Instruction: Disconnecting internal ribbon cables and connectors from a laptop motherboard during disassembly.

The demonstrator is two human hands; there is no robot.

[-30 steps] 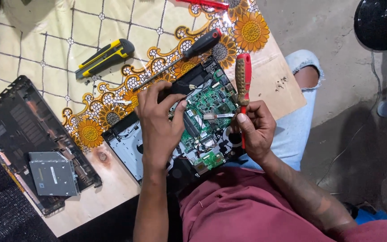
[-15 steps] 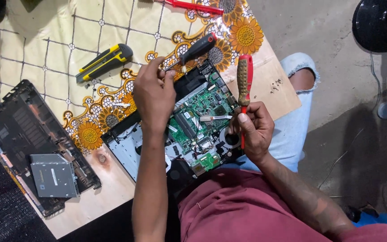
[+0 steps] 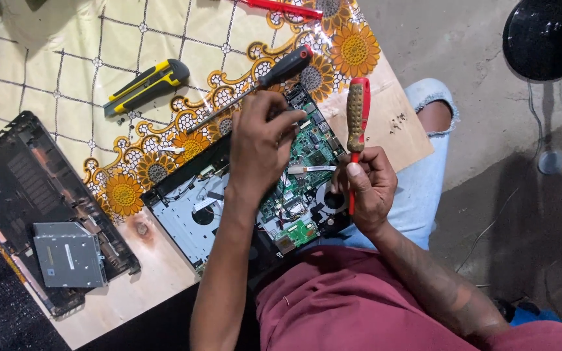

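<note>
- Near the table's front edge lies the opened laptop chassis with green circuit board (image 3: pixel 294 188), its black bottom cover (image 3: pixel 27 188) and grey optical drive (image 3: pixel 69 255) already off; board not yet out.
- Left hand (image 3: pixel 261 146) rests curled on the board; what its fingertips pinch is hidden.
- Right hand (image 3: pixel 369 185) grips a red-handled screwdriver (image 3: pixel 358 123) upright.

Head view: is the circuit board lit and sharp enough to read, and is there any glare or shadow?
Head view: the green circuit board is evenly lit and fairly sharp; the left hand covers part of it; slight glare on the patterned tablecloth; the floor at right lies in shadow.
</note>
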